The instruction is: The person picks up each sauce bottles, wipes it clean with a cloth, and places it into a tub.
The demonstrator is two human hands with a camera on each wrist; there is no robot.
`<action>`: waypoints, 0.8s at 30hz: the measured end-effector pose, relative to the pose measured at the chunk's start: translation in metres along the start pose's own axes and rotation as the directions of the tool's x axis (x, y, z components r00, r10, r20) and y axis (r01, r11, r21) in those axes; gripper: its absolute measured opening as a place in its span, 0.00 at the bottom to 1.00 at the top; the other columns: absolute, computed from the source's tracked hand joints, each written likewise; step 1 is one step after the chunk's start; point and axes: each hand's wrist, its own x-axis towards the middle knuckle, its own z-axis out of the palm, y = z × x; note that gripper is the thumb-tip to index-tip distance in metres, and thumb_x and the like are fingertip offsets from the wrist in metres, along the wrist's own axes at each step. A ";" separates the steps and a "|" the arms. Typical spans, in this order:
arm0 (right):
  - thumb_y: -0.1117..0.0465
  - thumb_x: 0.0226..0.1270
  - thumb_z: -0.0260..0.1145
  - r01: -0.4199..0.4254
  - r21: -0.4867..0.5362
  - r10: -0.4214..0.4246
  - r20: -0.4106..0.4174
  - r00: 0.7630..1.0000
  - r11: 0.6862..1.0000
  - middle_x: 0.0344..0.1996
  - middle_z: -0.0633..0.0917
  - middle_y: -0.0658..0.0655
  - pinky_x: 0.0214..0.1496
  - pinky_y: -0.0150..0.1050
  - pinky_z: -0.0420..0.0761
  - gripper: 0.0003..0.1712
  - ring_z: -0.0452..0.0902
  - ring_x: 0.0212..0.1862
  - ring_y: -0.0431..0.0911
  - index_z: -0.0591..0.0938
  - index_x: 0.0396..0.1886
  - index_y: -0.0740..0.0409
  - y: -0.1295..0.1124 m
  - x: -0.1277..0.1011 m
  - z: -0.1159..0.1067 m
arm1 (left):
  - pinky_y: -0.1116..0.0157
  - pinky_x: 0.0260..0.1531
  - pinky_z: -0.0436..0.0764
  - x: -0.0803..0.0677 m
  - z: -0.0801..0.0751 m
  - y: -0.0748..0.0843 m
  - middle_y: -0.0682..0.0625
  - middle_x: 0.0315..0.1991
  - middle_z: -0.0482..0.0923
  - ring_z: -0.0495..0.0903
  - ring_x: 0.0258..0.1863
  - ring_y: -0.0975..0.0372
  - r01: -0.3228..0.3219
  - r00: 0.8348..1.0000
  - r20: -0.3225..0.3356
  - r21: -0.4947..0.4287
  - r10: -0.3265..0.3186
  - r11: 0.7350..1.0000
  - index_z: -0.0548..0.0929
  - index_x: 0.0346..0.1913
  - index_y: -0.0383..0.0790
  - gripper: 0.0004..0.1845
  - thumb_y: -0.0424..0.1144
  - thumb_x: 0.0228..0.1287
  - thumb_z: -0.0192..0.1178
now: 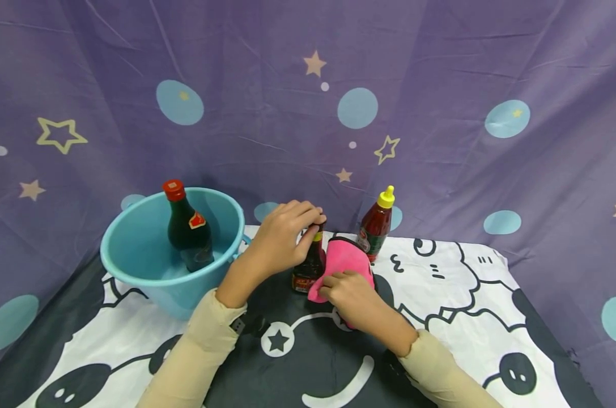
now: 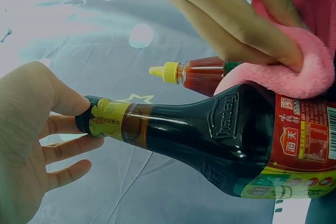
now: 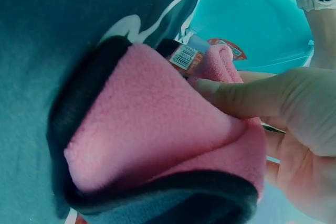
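Note:
My left hand (image 1: 282, 235) pinches the dark cap of a soy sauce bottle (image 1: 308, 272) between thumb and fingers; the left wrist view shows its yellow neck band and a red and yellow label on the same bottle (image 2: 184, 129). The bottle stands on the printed cloth, close to upright. My right hand (image 1: 356, 300) grips a pink cleaning cloth (image 1: 344, 258) with a black edge. In the left wrist view the pink cloth (image 2: 283, 72) lies against the bottle's side. The right wrist view has the folded cloth (image 3: 152, 119) between thumb and fingers, covering much of the bottle.
Left of the hands stands a light blue bucket (image 1: 160, 289) with a green, red-capped bottle (image 1: 187, 229) in it. A red sauce bottle with a yellow nozzle (image 1: 376, 226) stands behind the cloth to the right. A purple curtain (image 1: 440, 68) hangs behind the table.

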 end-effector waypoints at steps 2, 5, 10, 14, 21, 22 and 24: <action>0.73 0.54 0.72 -0.004 0.009 0.004 0.012 1.000 1.000 0.29 0.86 0.46 0.29 0.33 0.73 0.12 0.79 0.30 0.41 0.87 0.27 0.49 -0.001 0.000 0.001 | 0.57 0.47 0.81 0.000 -0.001 0.001 0.49 0.47 0.85 0.82 0.47 0.56 -0.002 1.000 -0.002 -0.003 0.002 1.000 0.87 0.49 0.40 0.09 0.33 0.70 0.61; 0.74 0.52 0.72 -0.007 0.020 0.006 0.029 1.000 1.000 0.30 0.86 0.46 0.29 0.34 0.73 0.13 0.80 0.30 0.41 0.88 0.27 0.49 -0.001 0.000 0.003 | 0.57 0.48 0.81 0.001 -0.001 0.001 0.49 0.47 0.85 0.83 0.47 0.56 -0.003 1.000 -0.002 -0.001 0.003 1.000 0.87 0.49 0.40 0.09 0.33 0.70 0.61; 0.73 0.50 0.73 -0.005 0.031 0.002 0.099 0.995 1.000 0.26 0.85 0.45 0.28 0.33 0.70 0.14 0.77 0.27 0.40 0.87 0.23 0.47 -0.003 -0.001 0.005 | 0.57 0.47 0.81 0.000 -0.001 0.000 0.49 0.47 0.85 0.83 0.46 0.56 0.000 1.000 -0.001 0.000 0.000 1.000 0.87 0.49 0.40 0.09 0.34 0.71 0.61; 0.71 0.51 0.74 -0.014 0.045 0.007 0.154 0.988 0.999 0.23 0.83 0.45 0.27 0.33 0.68 0.14 0.77 0.25 0.39 0.86 0.21 0.46 -0.003 -0.001 0.006 | 0.57 0.46 0.81 0.000 0.000 0.000 0.50 0.47 0.85 0.83 0.46 0.56 -0.001 1.000 -0.005 -0.005 0.001 1.000 0.87 0.49 0.41 0.09 0.34 0.70 0.62; 0.72 0.49 0.75 -0.024 0.059 0.013 0.175 0.984 0.998 0.22 0.82 0.45 0.27 0.32 0.67 0.13 0.76 0.25 0.39 0.86 0.22 0.47 -0.004 -0.001 0.006 | 0.58 0.45 0.81 0.001 0.000 0.000 0.50 0.47 0.85 0.82 0.46 0.56 -0.001 1.000 -0.002 -0.009 0.001 1.000 0.87 0.49 0.40 0.09 0.33 0.69 0.63; 0.72 0.49 0.75 -0.026 0.058 0.015 0.179 0.984 0.998 0.22 0.82 0.45 0.27 0.32 0.68 0.13 0.77 0.25 0.39 0.87 0.22 0.46 -0.003 -0.001 0.006 | 0.58 0.46 0.81 0.001 0.000 0.000 0.49 0.47 0.85 0.83 0.46 0.56 0.000 1.000 -0.001 -0.009 0.000 1.000 0.87 0.49 0.40 0.09 0.33 0.69 0.63; 0.72 0.49 0.75 -0.027 0.059 0.016 0.188 0.982 0.998 0.23 0.82 0.45 0.28 0.32 0.69 0.14 0.77 0.26 0.39 0.87 0.23 0.46 -0.002 -0.001 0.006 | 0.58 0.46 0.81 0.000 0.000 0.000 0.49 0.47 0.85 0.83 0.46 0.56 0.004 1.000 0.000 -0.009 -0.004 1.000 0.87 0.49 0.40 0.09 0.33 0.70 0.63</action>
